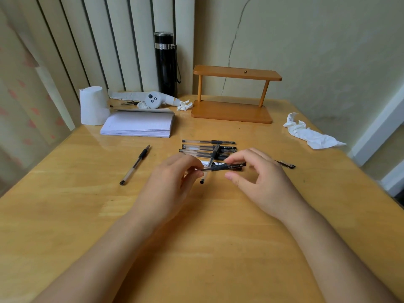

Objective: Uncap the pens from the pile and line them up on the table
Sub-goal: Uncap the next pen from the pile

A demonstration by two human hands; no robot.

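pen (pixel 220 167) held level above the pile (pixel 209 149), mid-table | left hand (pixel 172 178) pinches its clear barrel | right hand (pixel 258 173) fingertips at the cap end, thumb free | light, stiff, slick plastic: hold the ribbed grip, pull cap straight

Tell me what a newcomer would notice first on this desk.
First, the two hands at the centre: the left hand and the right hand hold one capped pen between them above the pile of pens. Next, a lone uncapped pen lying at an angle to the left. Behind stand a wooden shelf and a black flask.
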